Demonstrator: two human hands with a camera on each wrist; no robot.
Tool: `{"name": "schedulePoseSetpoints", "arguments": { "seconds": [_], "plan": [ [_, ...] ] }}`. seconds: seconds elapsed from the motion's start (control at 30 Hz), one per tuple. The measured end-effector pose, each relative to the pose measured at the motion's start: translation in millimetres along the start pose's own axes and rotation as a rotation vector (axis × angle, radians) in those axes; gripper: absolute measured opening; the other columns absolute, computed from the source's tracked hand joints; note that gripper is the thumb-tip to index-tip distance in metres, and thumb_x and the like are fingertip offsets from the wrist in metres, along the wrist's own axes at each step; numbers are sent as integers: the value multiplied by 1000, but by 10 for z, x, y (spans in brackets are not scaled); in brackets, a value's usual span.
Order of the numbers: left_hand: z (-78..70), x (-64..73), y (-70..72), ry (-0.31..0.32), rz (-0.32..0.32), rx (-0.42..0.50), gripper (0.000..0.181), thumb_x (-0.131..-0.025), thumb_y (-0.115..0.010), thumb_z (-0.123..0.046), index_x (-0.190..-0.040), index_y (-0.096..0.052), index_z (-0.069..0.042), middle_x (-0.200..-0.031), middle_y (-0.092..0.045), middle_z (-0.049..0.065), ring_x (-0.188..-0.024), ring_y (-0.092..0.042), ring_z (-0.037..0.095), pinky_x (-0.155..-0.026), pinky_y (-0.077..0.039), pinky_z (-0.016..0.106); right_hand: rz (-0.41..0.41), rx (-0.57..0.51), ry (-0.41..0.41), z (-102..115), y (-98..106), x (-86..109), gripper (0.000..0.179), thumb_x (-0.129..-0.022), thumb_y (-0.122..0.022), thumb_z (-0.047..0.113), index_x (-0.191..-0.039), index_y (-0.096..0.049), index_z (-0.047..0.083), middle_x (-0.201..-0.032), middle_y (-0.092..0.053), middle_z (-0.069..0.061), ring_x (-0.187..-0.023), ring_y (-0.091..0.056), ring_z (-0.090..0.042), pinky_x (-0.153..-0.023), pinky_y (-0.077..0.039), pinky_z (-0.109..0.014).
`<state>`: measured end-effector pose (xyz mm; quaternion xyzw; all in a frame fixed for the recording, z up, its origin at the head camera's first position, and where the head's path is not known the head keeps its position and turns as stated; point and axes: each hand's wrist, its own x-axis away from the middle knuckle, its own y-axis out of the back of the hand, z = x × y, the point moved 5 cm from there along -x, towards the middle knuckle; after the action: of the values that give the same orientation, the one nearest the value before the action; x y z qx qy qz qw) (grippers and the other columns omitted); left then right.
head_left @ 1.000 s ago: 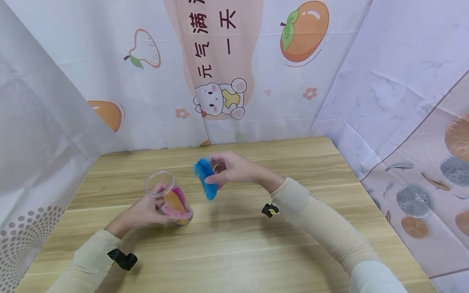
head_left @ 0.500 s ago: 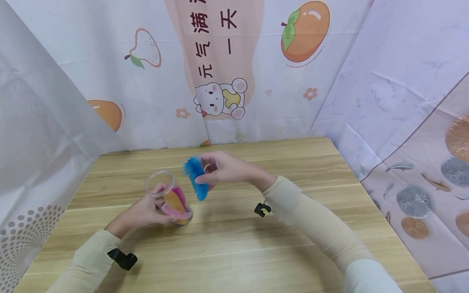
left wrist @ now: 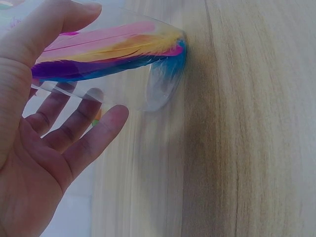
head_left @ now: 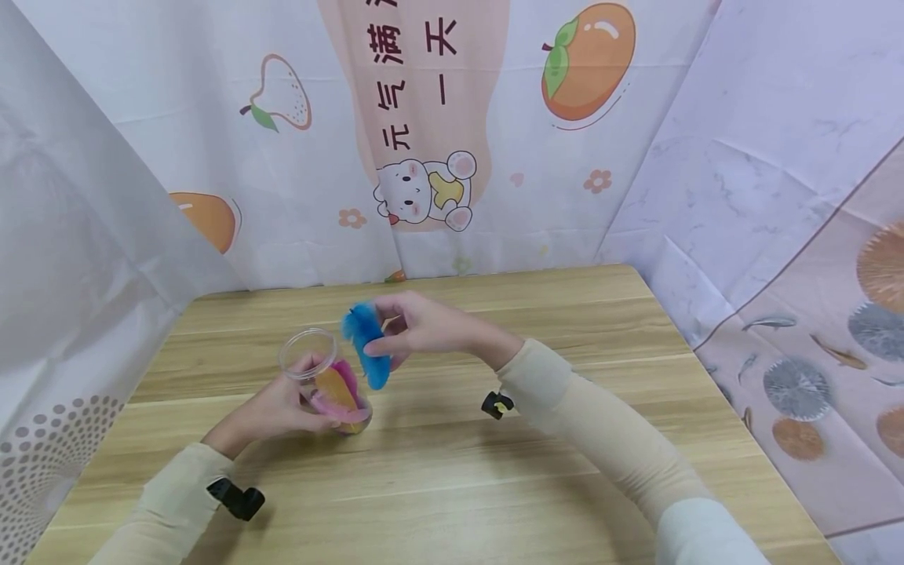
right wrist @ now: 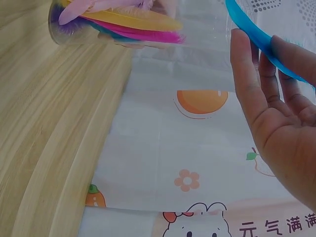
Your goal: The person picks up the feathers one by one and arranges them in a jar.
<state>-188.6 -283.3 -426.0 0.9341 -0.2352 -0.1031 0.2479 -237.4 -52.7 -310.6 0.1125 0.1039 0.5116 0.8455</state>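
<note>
My left hand (head_left: 278,404) grips a clear plastic cup (head_left: 359,422), its open round rim tilted up and back. Inside lie several feathers (left wrist: 113,44), coloured pink, yellow, purple, magenta and blue. The left wrist view shows the thumb on the cup's upper side and the fingers below it. Between thumb and fingers, my right hand (head_left: 431,326) pinches a bright blue feather (head_left: 376,365). This feather hangs above the table, just right of the cup and apart from its rim. In the right wrist view the curved blue feather (right wrist: 254,34) is near the cup's mouth.
A light wood table (head_left: 452,486) lies under both hands. Behind it hangs a white printed curtain (head_left: 494,243), with more cloth on the left and right sides. A small black camera is worn at each wrist.
My right hand has moved left with the blue feather, bringing it closer to the cup. The left hand and the cup have stayed in place.
</note>
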Motion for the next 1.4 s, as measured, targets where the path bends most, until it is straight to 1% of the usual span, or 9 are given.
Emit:
{"name": "schedulePoseSetpoints", "arguments": {
  "seconds": [0.17, 0.37, 0.7, 0.87, 1.0, 1.1, 1.23, 1.3, 1.4],
  "plan": [
    [-8, -5, 3, 10, 3, -4, 72, -77, -90, -10, -130, -40, -12, -122, -60, 7, -109, -62, 24, -91, -54, 31, 9, -2, 10, 20, -20, -18, 37, -96, -70, 6, -130, -55, 3, -109, -63, -14, -92, -72, -26, -73, -62, -44],
    [10, -4, 4, 10, 7, 12, 72, -78, -89, -9, -131, -40, -8, -123, -60, 9, -109, -62, 25, -89, -55, 31, 15, -1, 12, 61, -43, -62, 36, -97, -69, 6, -130, -56, 3, -111, -63, -13, -95, -71, -25, -73, -62, -43],
    [-12, 2, -2, -20, 9, 5, 73, -80, -87, -7, -134, -38, -4, -125, -59, 9, -112, -62, 22, -94, -52, 28, 31, -15, 27, 178, -88, -155, 35, -97, -68, 5, -129, -56, 1, -110, -63, -13, -94, -71, -25, -73, -62, -42],
    [-15, -8, -6, -28, 22, 27, 70, -81, -85, -4, -133, -38, -8, -124, -61, 10, -107, -65, 24, -88, -56, 32, 18, -13, 42, 257, -81, -211, 34, -98, -66, 5, -130, -55, -1, -109, -62, -14, -94, -70, -25, -74, -62, -42],
    [-13, -13, -6, -41, 37, 37, 75, -82, -84, -2, -139, -37, -13, -127, -62, 9, -107, -65, 25, -87, -57, 34, 3, -21, 61, 323, -84, -264, 31, -99, -65, 6, -128, -55, -1, -110, -63, -14, -94, -70, -25, -75, -62, -41],
    [-27, -20, -3, -61, 40, 22, 88, -82, -85, -3, -150, -31, -18, -130, -60, 8, -113, -63, 25, -91, -54, 34, -19, -20, 93, 383, -88, -304, 29, -99, -65, 5, -126, -55, 0, -108, -63, -14, -93, -70, -25, -75, -62, -40],
    [-31, -17, 2, -51, 31, 0, 103, -81, -86, -6, -159, -22, -26, -137, -56, 3, -117, -59, 22, -93, -53, 34, -48, 0, 135, 476, -109, -347, 29, -99, -65, 4, -126, -55, -1, -107, -64, -15, -92, -69, -25, -75, -61, -38],
    [-30, -12, 4, -47, 26, -6, 104, -80, -87, -7, -158, -22, -29, -140, -53, 1, -119, -58, 21, -96, -50, 30, -62, 18, 140, 518, -128, -369, 28, -98, -66, 4, -125, -56, -1, -107, -66, -14, -92, -69, -23, -76, -61, -36],
    [-30, -2, 5, -65, 24, -14, 98, -80, -87, -8, -155, -27, -27, -141, -51, 0, -122, -55, 20, -102, -43, 24, -82, 62, 158, 559, -150, -410, 26, -98, -66, 4, -122, -57, 0, -106, -68, -13, -91, -69, -21, -76, -61, -33]
  ]
}}
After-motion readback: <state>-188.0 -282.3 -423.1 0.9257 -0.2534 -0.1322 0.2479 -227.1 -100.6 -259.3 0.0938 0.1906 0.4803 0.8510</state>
